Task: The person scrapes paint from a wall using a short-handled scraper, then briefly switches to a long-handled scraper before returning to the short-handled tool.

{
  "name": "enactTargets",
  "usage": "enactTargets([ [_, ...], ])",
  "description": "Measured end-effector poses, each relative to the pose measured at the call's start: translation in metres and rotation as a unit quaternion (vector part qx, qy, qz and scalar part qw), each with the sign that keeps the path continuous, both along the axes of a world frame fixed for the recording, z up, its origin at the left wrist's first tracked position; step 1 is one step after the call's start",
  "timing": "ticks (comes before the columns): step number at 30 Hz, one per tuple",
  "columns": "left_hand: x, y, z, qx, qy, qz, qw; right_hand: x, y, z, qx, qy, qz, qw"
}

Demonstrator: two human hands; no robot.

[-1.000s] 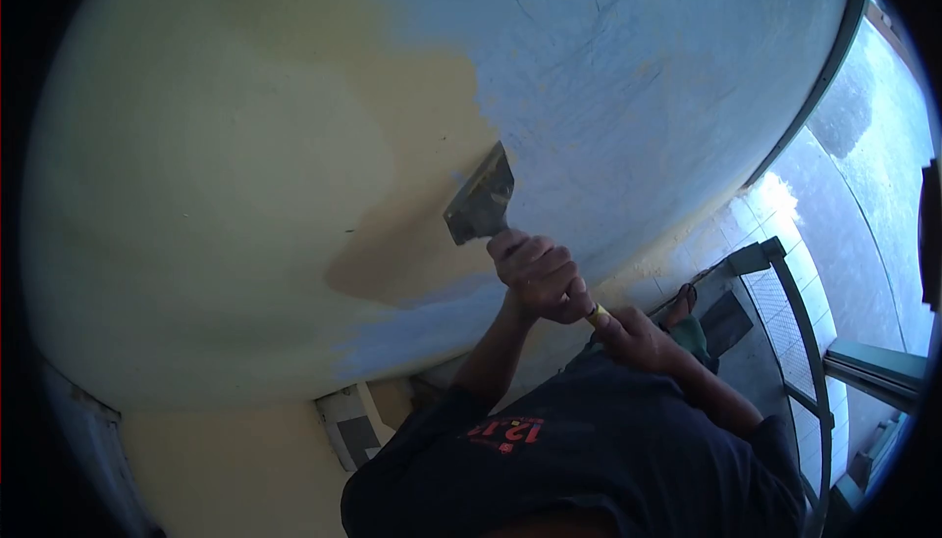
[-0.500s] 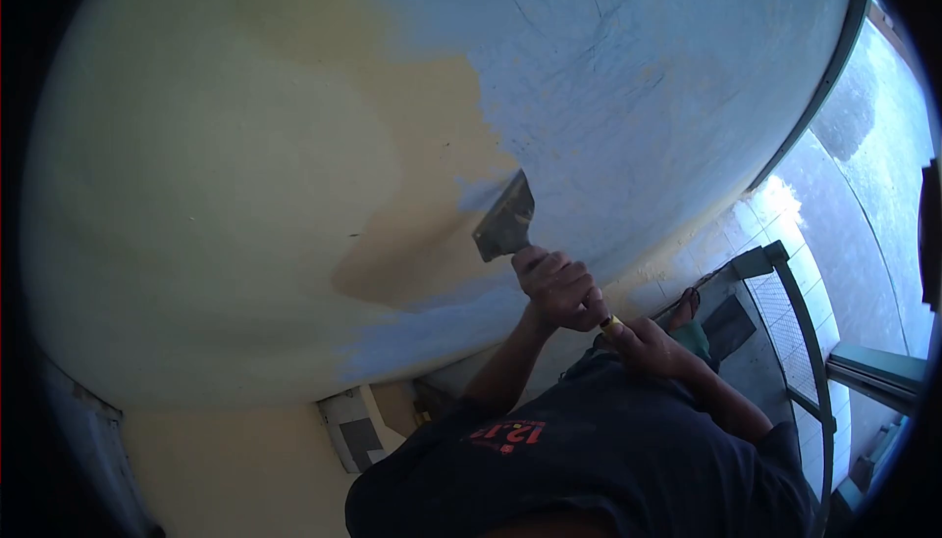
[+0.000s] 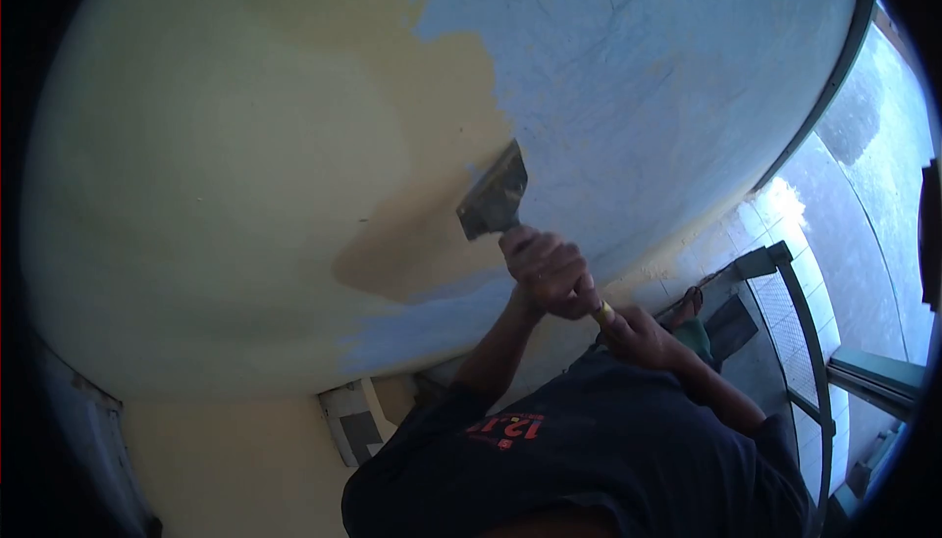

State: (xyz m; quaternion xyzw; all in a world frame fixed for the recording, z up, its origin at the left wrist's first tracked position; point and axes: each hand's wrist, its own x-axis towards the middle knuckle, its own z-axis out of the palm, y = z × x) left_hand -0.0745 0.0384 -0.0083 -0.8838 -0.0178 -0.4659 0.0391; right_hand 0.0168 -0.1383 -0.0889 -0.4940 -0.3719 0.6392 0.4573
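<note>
A wide-bladed scraper (image 3: 495, 195) is held with its blade against or very near the wall (image 3: 638, 116), at the border between yellowish and blue surface. My left hand (image 3: 549, 268) wraps around the handle close to the blade. Lower down, my right hand (image 3: 636, 335) grips the handle's end, where a bit of yellow shows between the hands. Both hands hide most of the handle. The blade casts a brown shadow on the yellowish paint (image 3: 245, 146) to its left.
On the right stands a dark metal frame with mesh (image 3: 785, 312), near white tiles (image 3: 814, 293). My foot (image 3: 689, 305) shows below the wall. A grey-and-white boxy object (image 3: 355, 432) lies at lower left, beside a dark edge (image 3: 83, 420).
Both hands and the scraper have moved a little up and to the left along the wall. The grip is the same.
</note>
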Motion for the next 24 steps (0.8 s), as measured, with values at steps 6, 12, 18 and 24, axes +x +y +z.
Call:
enactTargets([
  [6,0.003,-0.006,-0.018,-0.031,-0.002,0.008,1.0,0.003,-0.011,-0.006,-0.048,-0.019,-0.011,0.999],
  [12,0.001,-0.009,-0.017,-0.022,-0.005,-0.001,1.0,-0.003,-0.01,0.009,-0.046,-0.014,-0.022,0.999],
  [18,-0.003,-0.004,-0.002,-0.003,0.019,0.005,1.0,-0.002,-0.005,0.008,-0.032,0.014,0.003,0.999],
  [24,-0.003,-0.01,-0.025,-0.028,0.019,0.017,0.999,-0.002,-0.012,-0.003,-0.05,-0.014,-0.024,0.998],
])
